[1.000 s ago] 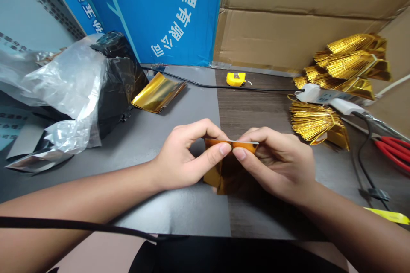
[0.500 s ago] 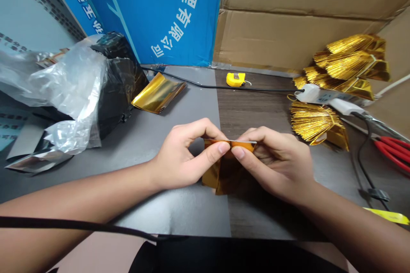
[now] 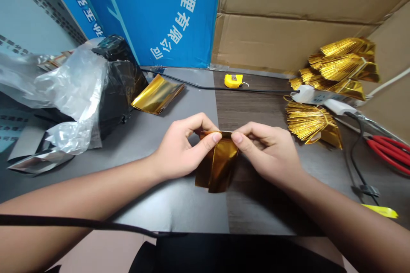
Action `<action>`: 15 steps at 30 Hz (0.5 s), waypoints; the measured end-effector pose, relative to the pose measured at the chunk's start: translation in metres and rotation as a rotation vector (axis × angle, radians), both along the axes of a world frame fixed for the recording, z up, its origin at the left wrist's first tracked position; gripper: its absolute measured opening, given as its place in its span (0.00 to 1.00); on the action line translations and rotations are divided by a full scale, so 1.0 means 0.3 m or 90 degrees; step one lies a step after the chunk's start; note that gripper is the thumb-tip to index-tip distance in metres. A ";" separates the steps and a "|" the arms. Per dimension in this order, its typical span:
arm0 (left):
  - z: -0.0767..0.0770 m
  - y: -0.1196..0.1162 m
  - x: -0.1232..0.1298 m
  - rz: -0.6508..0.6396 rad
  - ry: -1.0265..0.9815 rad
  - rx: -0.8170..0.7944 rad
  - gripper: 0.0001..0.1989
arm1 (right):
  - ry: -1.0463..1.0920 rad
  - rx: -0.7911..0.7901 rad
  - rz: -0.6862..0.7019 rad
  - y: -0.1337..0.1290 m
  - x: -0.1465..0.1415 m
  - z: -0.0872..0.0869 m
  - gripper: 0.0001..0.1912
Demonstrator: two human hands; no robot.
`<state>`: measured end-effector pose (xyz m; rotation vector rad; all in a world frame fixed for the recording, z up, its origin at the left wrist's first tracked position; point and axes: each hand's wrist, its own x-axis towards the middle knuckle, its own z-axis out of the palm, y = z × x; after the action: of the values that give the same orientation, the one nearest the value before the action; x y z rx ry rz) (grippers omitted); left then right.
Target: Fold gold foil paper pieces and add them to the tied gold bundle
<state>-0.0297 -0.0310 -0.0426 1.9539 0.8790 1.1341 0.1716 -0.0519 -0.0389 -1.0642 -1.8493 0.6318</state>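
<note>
A gold foil sheet (image 3: 221,164) hangs from my fingertips above the table, its lower part folded into overlapping layers. My left hand (image 3: 188,147) pinches its top edge between thumb and forefinger. On the other side, my right hand (image 3: 269,147) pinches the same edge, a short gap from the left thumb. Both thumbs face me; the fingers behind the foil are partly hidden. Beyond my left hand lies a stack of gold foil sheets (image 3: 158,94). Fanned, tied gold foil bundles (image 3: 312,123) lie to the right of my right hand.
A yellow tape measure (image 3: 233,80) sits near the cardboard (image 3: 259,42) at the back. A black cable crosses to a white power strip (image 3: 307,94). Plastic bags (image 3: 77,85) crowd the left; more gold bundles (image 3: 346,64) and a red cable coil (image 3: 390,153) are at right.
Both hands have shifted slightly up, and my right hand has moved left along the foil's top edge. The foil now hangs with more of its front face showing.
</note>
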 end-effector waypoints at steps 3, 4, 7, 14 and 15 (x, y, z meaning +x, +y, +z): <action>-0.002 0.002 0.002 -0.015 -0.003 -0.034 0.11 | -0.016 0.012 -0.015 0.005 0.003 -0.003 0.12; -0.003 0.003 0.002 -0.015 -0.006 -0.043 0.12 | -0.011 0.005 -0.017 0.007 0.003 -0.005 0.12; -0.007 0.009 0.004 -0.006 -0.020 -0.054 0.12 | 0.071 -0.109 0.027 0.011 -0.002 -0.019 0.10; -0.015 0.022 0.005 0.031 -0.041 -0.067 0.14 | 0.173 -0.320 0.151 0.020 -0.021 -0.064 0.17; -0.016 0.024 0.005 0.035 -0.042 -0.067 0.15 | 0.173 -0.328 0.146 0.020 -0.022 -0.066 0.18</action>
<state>-0.0283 -0.0237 -0.0475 1.8072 0.9421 1.1536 0.1651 -0.0460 -0.0587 -1.0257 -1.6164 1.3733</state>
